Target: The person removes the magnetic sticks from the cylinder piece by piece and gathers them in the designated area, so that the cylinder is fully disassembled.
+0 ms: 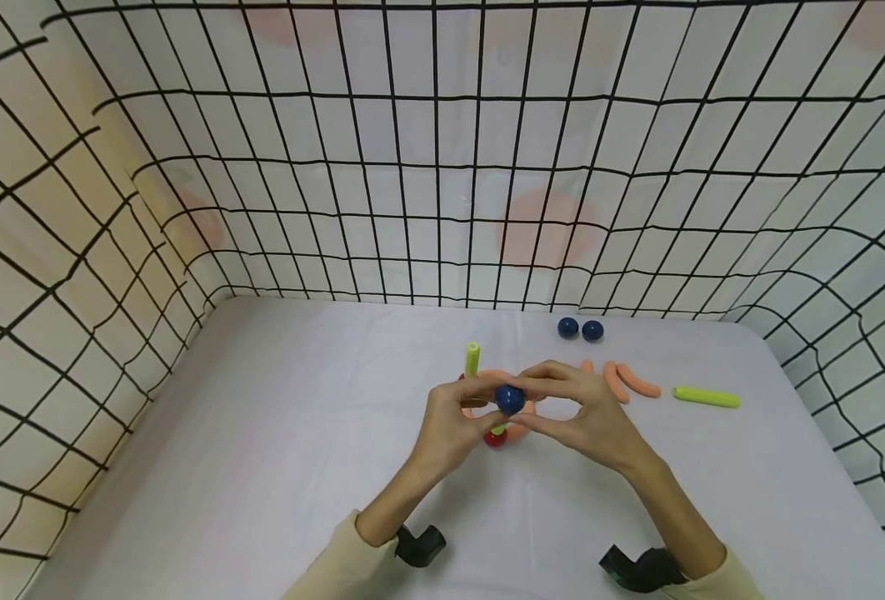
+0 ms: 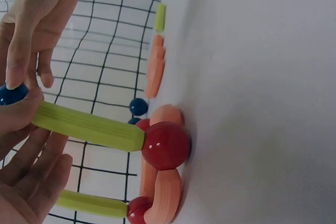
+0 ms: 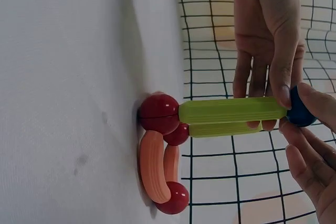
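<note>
A shiny blue ball [image 1: 510, 399] sits on the top end of an upright lime-green rod [image 2: 89, 124]. My right hand [image 1: 592, 408] pinches the ball between thumb and fingertips. Just at the ball, my left hand [image 1: 446, 421] grips the rod's upper end, its thumb reaching the ball's edge. The rod's foot meets a red ball [image 3: 159, 114] on the table. Curved orange pieces [image 3: 153, 161] link this red ball with other red balls into a ring. From another red ball rises a second green rod [image 1: 472, 358], whose top is bare in the head view.
Two loose blue balls [image 1: 567, 327] lie toward the back of the white table [image 1: 300, 400]. Right of the ring are loose curved orange pieces [image 1: 637, 381] and a green rod lying flat [image 1: 706, 397]. Black wire mesh [image 1: 412, 167] rises at the back and sides.
</note>
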Motion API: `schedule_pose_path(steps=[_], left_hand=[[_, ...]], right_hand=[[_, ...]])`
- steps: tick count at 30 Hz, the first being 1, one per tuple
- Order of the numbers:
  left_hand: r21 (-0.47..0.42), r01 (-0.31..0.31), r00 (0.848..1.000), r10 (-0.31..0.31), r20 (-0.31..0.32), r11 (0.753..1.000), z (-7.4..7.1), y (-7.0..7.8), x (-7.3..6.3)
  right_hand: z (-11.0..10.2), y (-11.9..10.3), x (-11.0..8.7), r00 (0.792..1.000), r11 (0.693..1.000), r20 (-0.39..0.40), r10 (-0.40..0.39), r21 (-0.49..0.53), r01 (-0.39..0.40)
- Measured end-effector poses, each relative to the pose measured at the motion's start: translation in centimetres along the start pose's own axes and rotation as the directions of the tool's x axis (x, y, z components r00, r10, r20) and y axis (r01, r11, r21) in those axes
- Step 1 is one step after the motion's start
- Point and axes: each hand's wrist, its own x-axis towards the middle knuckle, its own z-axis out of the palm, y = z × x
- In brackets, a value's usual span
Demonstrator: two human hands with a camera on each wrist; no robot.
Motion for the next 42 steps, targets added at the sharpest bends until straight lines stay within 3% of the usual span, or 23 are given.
schedule_pose_path(steps=[9,13,17,22,28,34,42], left_hand=[[-0.055,0.035,0.999,-0.035,0.006,0.998,0.1,0.3,-0.1],[-0.018,0.023,1.0,-0.023,0.009,1.0,0.0,0.3,-0.1],[0.025,0.033,0.999,-0.033,-0.003,0.999,-0.2,0.4,-0.1],[-0.005,0.071,0.997,-0.07,0.011,0.997,-0.2,0.4,0.0],[-0.02,0.085,0.996,-0.084,0.013,0.996,-0.1,0.5,0.0],[-0.006,0.099,0.995,-0.099,0.009,0.995,-0.2,0.4,0.0],[-0.067,0.095,0.995,-0.093,0.02,0.993,-0.1,0.1,0.1]], right_hand=[[0.4,0.0,0.1,0.999,0.997,-0.045,-0.013,-0.077,0.009],[0.3,0.5,0.1,0.999,1.0,-0.034,0.005,-0.02,-0.006],[-0.3,1.1,0.0,0.992,0.992,-0.071,0.101,0.078,-0.095],[-1.3,1.7,-0.2,0.966,0.974,-0.139,0.219,0.092,-0.208],[-2.0,3.0,-0.2,0.935,0.945,-0.148,0.323,0.0,-0.326],[-1.6,5.7,0.6,0.863,0.871,-0.178,0.473,-0.051,-0.488],[-0.4,10.1,3.4,0.821,0.84,-0.269,0.503,-0.07,-0.537]])
